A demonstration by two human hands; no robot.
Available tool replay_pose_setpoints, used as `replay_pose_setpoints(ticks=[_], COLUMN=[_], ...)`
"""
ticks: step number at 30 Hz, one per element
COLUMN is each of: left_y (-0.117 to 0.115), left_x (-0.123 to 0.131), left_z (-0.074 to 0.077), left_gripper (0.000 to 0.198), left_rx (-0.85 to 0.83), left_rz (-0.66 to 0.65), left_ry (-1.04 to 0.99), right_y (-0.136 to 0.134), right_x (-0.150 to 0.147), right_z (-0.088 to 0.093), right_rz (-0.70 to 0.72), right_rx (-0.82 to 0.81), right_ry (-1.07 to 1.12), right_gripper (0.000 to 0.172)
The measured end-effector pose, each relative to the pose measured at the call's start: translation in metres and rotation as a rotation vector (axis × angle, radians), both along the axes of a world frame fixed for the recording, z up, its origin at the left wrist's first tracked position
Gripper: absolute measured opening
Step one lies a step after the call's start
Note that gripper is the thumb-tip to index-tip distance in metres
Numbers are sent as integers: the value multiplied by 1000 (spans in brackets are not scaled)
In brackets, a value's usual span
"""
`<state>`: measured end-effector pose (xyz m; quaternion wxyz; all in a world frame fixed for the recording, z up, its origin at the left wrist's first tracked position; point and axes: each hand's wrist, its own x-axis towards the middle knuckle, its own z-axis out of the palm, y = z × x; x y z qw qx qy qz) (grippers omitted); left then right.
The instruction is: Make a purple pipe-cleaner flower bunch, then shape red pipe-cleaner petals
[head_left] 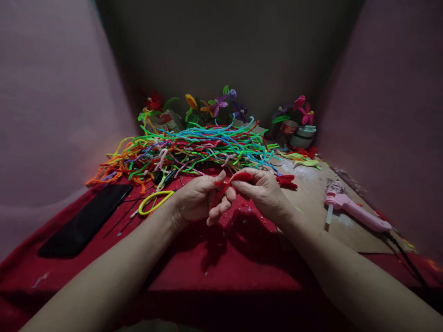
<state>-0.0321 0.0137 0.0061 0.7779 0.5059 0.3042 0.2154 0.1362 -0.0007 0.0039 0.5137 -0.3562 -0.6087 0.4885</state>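
Observation:
Over the middle of the red cloth, both hands meet at a red pipe cleaner [243, 177]. My right hand [261, 186] pinches it between thumb and fingertips. My left hand [204, 196] is closed on its other part, with a red length running down past the fingers. Its exact shape is partly hidden by the fingers. Just beyond my right hand, more red fuzzy pieces [288, 182] lie on the edge of a brown board. Yellow-handled scissors [155, 203] rest beside my left wrist.
A large heap of coloured pipe cleaners [194, 147] spreads behind the hands. A black phone [86, 221] lies at left. On the brown board [304, 203] rests a pink glue gun [360, 212] with its cord. Pipe-cleaner flowers [219, 103] and a lidded jar [303, 136] stand at the back.

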Motion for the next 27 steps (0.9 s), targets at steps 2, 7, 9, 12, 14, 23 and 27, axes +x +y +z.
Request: replay_pose_setpoints(ticks=[2, 7, 9, 12, 14, 23, 27], left_y=[-1, -1, -1, -2, -2, 3, 9], left_x=[1, 7, 7, 5, 5, 20, 19], left_z=[1, -9, -17, -24, -24, -1, 15], left_gripper=[37, 22, 17, 21, 21, 25, 22], left_rx=[106, 1027, 1452, 1714, 1725, 738, 796], left_rz=[68, 305, 356, 314, 337, 473, 649], left_ry=[31, 613, 881, 1094, 1108, 555, 532], right_y=[2, 10, 14, 19, 19, 13, 18], right_x=[-1, -7, -10, -13, -13, -13, -15], right_z=[-2, -16, -22, -26, -26, -24, -26], right_rz=[-47, -64, -50, -15, -30, -307, -292], right_rx=[9, -285, -466, -605, -585, 31, -56], right_ry=[-2, 165, 302, 422, 437, 103, 309], right_gripper=[5, 16, 18, 11, 12, 9, 14])
